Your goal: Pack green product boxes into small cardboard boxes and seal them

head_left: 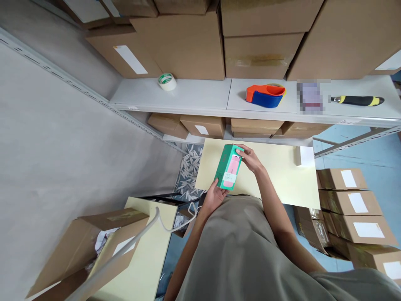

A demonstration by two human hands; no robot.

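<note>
A green product box (223, 167) with a pink item pictured on its front is held tilted above the pale yellow tabletop (275, 179). My left hand (214, 196) grips its lower end, with the thumb along the edge. At the upper end my right hand (249, 158) is closed around the top corner, thumb on the front face. Some fingers of both hands are hidden behind the box. On the right part of the tabletop stands a small white box (305, 156).
On the grey shelf (203, 94) ahead are a tape roll (167, 82), an orange and blue tape dispenser (265, 95) and a black-yellow cutter (359, 100). Stacked cartons (351, 200) stand on the right. An open carton (103, 238) sits on a side table (150, 251) at left.
</note>
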